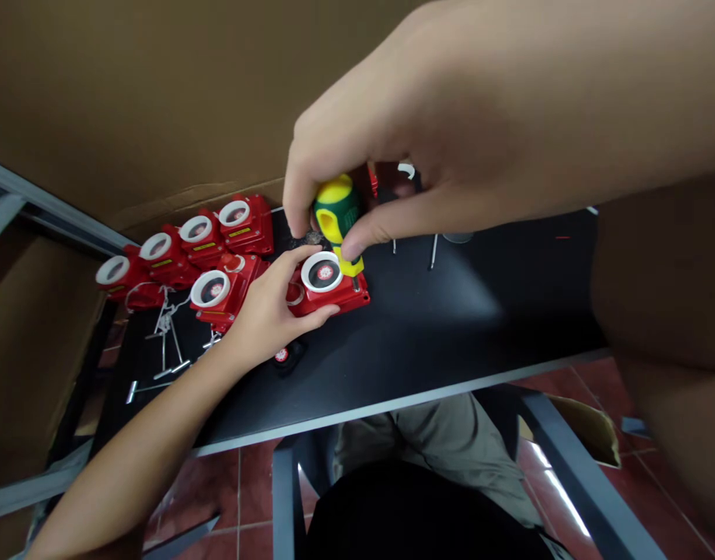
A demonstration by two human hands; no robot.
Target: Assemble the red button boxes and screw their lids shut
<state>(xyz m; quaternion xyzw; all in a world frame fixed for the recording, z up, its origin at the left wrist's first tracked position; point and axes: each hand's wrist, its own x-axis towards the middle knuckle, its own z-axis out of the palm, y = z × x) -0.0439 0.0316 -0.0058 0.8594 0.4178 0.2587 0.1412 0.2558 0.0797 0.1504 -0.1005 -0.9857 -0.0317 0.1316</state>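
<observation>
My right hand (369, 171) grips a short screwdriver (337, 214) with a yellow and green handle. The tool stands nearly upright, its tip at the right corner of a red box-shaped device (339, 298). On top of that device is a white ring around a black disc with a red and white emblem. My left hand (275, 307) is closed around the device's left side, thumb in front and fingers behind, keeping it against the black table (404, 342). Whether the tip sits in a screw is too small to tell.
Several similar red devices (199, 241) stand at the table's left back, with one more (229, 292) beside my left hand. Small metal T-shaped rods (167, 354) with white cord lie at left. A black round part (284, 356) lies below my left hand. Cardboard (159, 93) rises behind.
</observation>
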